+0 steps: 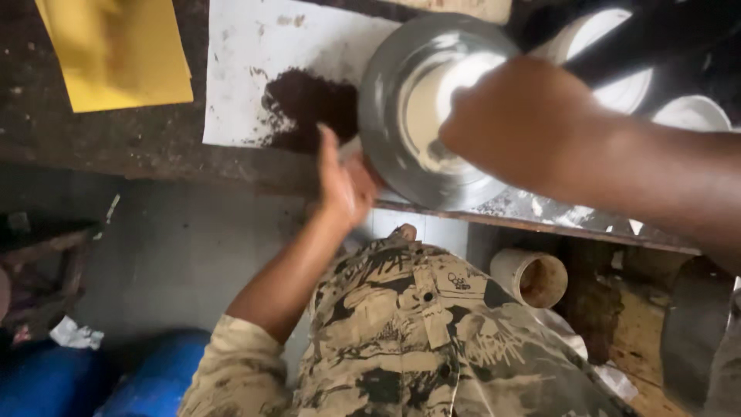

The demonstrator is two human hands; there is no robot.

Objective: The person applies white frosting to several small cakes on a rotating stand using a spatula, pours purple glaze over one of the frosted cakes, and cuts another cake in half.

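Right hand (525,123), nearest and blurred, presses inside the metal bowl (394,116) at the bench's front edge; whether it grips anything is unclear. Left hand (343,181), fingers spread, steadies the rim beside dark powder (305,104) on white paper (255,54). Mixing seems underway; next needs firm bracing.

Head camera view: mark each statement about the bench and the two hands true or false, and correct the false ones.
1. The right hand is over the metal pan. True.
2. A heap of dark powder lies on a white sheet. True.
3. The left hand grips the yellow sheet. False: it is at the pan's rim, open, apart from that sheet.
4. The pan is bright red. False: it is grey metal.
5. A pale pipe piece lies below the bench. True.
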